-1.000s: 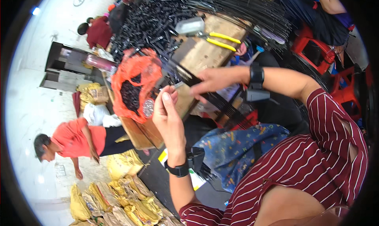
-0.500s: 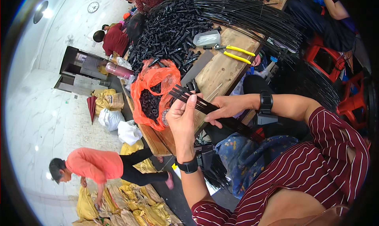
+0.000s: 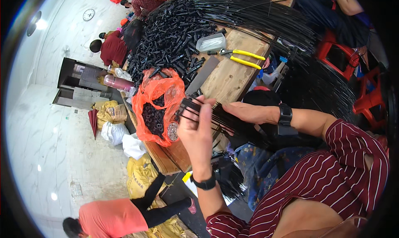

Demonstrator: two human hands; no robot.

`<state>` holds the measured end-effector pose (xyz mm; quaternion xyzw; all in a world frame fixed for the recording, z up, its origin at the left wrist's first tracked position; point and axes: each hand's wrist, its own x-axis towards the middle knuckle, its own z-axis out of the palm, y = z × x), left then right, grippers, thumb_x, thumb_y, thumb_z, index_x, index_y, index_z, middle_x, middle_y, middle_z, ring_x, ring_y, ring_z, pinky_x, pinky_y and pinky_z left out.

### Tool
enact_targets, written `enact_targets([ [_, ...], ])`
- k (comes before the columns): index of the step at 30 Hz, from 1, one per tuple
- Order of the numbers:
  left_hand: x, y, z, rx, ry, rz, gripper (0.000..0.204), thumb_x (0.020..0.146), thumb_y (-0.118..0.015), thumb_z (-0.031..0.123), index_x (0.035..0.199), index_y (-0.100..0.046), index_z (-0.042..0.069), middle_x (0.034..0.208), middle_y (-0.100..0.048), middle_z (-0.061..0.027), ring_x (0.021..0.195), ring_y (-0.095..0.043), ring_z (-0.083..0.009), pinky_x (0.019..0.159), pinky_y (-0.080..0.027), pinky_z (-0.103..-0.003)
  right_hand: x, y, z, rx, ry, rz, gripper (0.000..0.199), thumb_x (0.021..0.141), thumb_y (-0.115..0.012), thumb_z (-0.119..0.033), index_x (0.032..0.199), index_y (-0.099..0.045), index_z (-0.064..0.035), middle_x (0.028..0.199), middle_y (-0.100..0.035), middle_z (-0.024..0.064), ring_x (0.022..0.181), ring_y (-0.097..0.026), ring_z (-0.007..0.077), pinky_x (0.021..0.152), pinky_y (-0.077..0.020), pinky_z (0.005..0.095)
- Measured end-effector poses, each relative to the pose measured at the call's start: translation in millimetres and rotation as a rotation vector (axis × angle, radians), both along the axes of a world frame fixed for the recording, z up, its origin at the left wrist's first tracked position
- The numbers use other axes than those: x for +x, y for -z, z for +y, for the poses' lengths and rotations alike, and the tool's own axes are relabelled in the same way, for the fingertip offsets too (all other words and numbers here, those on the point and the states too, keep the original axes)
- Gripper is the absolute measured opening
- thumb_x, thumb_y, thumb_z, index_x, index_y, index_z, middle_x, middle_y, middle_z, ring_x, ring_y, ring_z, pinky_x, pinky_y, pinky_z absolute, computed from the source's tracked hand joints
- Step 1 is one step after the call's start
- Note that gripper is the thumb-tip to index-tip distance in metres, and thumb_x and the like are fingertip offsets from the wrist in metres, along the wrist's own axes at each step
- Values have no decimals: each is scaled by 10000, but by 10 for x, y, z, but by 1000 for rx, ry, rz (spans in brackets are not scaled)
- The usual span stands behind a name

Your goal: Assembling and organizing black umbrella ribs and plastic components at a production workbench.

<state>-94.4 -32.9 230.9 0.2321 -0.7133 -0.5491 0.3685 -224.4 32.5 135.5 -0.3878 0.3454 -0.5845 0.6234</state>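
My left hand (image 3: 197,132) grips one end of a bundle of thin black rods (image 3: 222,120), thumb on top, with several rod ends fanned apart near its fingers. Closed around the same bundle farther along is my right hand (image 3: 251,112); its fingertips are partly hidden under the rods. The bundle slants down to the right toward my lap, over the blue patterned cloth (image 3: 255,167). Just left of my left hand, an orange-red plastic bag (image 3: 143,100) holds small black rings (image 3: 153,119). A small round container of shiny bits (image 3: 172,131) sits at the bag's edge.
The wooden table (image 3: 232,78) carries yellow-handled pliers (image 3: 247,60), a clear plastic box (image 3: 211,43), a heap of black tubular parts (image 3: 166,42) and long black rods (image 3: 249,9). Red stools (image 3: 338,57) stand right. A person in a coral shirt (image 3: 112,217) bends over yellow sacks at lower left.
The rods are now more spread out between my hands, and my right hand has shifted slightly right along them. The person in the coral shirt has moved lower in view.
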Motion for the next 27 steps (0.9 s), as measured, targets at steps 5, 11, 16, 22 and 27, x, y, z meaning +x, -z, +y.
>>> enact_targets([
  [5,188,109,257,-568,82,19,309,963,-475,156,1141,-583,-72,1135,-627,-127,1037,-581,-246,960,-411,-357,51,92,52,-47,154,-52,318,1015,-422,-339,1119,-531,-59,822,-583,-19,674,-548,64,560,-466,233],
  [11,221,614,17,34,-316,56,223,959,-557,134,1105,-586,-33,968,-643,-77,862,-606,-127,806,-469,-251,103,131,38,-2,79,-72,291,990,-480,-303,989,-539,-19,645,-535,31,511,-505,102,445,-423,235],
  [16,165,663,20,312,-158,159,210,929,-599,93,1087,-572,-43,885,-639,-56,752,-606,-99,706,-492,-218,118,33,73,24,69,-78,298,1003,-433,-304,961,-538,-29,622,-524,21,493,-485,92,442,-409,229],
  [22,152,749,-23,270,-126,208,172,933,-587,76,1064,-560,-32,874,-636,-59,730,-595,-101,691,-482,-219,119,-11,73,28,58,-14,299,1021,-379,-284,927,-519,-37,628,-527,28,501,-489,95,457,-422,235],
  [27,155,827,-48,423,-120,306,272,986,-497,207,1134,-523,-20,1013,-624,-104,810,-592,-143,714,-500,-289,84,-15,51,-2,65,51,270,1010,-428,-263,947,-526,-19,682,-563,52,548,-537,123,507,-461,261],
])
